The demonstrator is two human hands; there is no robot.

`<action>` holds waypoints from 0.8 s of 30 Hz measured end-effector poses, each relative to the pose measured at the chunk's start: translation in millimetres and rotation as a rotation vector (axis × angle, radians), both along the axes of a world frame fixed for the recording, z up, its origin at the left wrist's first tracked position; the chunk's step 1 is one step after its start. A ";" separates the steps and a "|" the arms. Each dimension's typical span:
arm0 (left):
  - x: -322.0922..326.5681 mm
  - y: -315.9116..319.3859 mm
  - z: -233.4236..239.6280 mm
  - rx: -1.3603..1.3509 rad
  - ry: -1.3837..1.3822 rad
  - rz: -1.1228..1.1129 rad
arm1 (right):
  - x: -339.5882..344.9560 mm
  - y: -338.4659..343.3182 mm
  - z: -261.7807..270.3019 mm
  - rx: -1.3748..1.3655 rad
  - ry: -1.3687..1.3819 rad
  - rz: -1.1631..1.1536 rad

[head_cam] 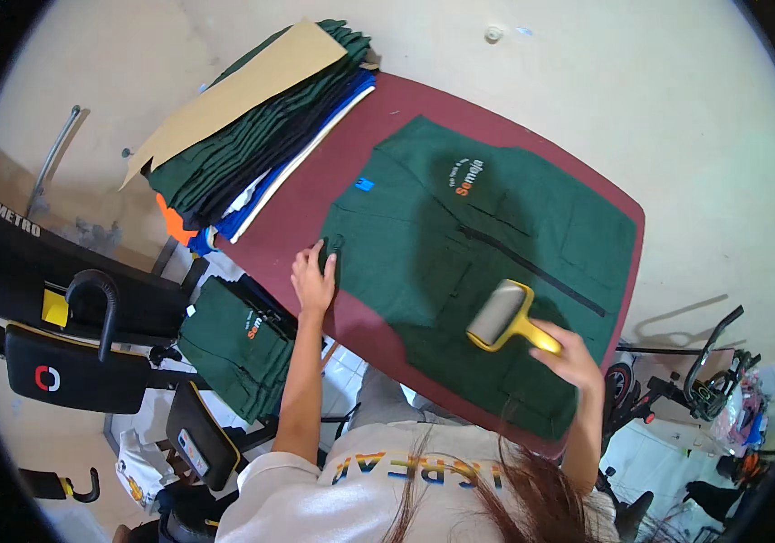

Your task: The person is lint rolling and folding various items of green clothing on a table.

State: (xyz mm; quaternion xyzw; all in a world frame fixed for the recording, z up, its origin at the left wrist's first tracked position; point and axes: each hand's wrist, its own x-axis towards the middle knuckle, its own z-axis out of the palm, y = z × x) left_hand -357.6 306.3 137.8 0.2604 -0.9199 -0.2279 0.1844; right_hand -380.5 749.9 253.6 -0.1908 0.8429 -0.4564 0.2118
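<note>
A dark green vest (387,251) with a black zip, chest lettering and a small blue tag at the neck lies spread out on the maroon tabletop (279,251). My right hand (567,356) grips the yellow handle of a lint roller (499,315), whose pale roller is over the lower part of the vest. Whether the roller touches the cloth cannot be told. At the vest's left edge my left hand (314,275) rests with fingers apart, thumb and fingertips on the green cloth near the shoulder.
A tall stack of folded green, black and blue garments (245,149) stands at the table's far left under a cardboard sheet (245,88). More folded green garments (231,346) lie lower left, beside black gym equipment (75,366). An exercise bike (666,394) stands at right. A wall borders the far side.
</note>
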 end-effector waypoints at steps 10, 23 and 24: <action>-34.3 -45.3 0.7 0.161 -0.108 -0.054 | -74.3 -268.9 -80.6 0.066 0.296 -0.078; -51.4 -75.0 9.9 0.287 -0.300 -0.251 | 22.4 -91.0 -34.8 -0.069 -0.308 -0.328; -53.0 -76.0 11.8 0.264 -0.308 -0.275 | 24.5 -93.7 -35.9 -0.063 -0.287 -0.355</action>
